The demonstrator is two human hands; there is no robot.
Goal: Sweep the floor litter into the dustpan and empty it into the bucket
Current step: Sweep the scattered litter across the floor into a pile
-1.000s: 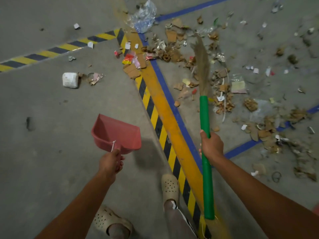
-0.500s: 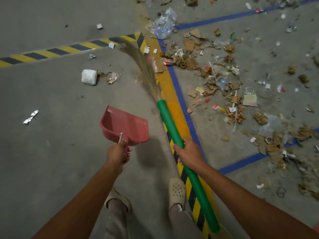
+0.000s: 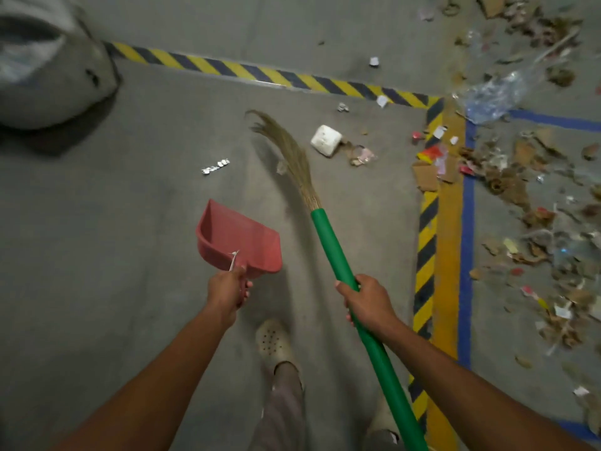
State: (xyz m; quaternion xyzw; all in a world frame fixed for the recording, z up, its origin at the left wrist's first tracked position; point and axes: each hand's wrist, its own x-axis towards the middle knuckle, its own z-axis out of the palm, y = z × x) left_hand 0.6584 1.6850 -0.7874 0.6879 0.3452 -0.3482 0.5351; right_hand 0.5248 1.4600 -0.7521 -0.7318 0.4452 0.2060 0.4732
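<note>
Fingers of my left hand (image 3: 227, 291) are wrapping the handle of the red dustpan (image 3: 240, 239), its mouth facing away from me. My right hand (image 3: 367, 301) is gripping the green broom (image 3: 331, 245) mid-shaft, with the bristles (image 3: 289, 151) pointing out over the concrete (image 3: 130, 222) near a white lump (image 3: 326, 140). Most litter (image 3: 520, 177) is lying right of the striped tape (image 3: 426, 242), well apart from the dustpan.

Your two bare forearms reach up from the bottom corners of the frame toward its middle. Your left grip (image 3: 227, 289), just left of centre, curls round the handle of the dustpan (image 3: 237, 236). Your right grip (image 3: 367, 301), right of centre, wraps the broom handle (image 3: 335, 249). One leg and foot (image 3: 272, 340) show between your arms.
</note>
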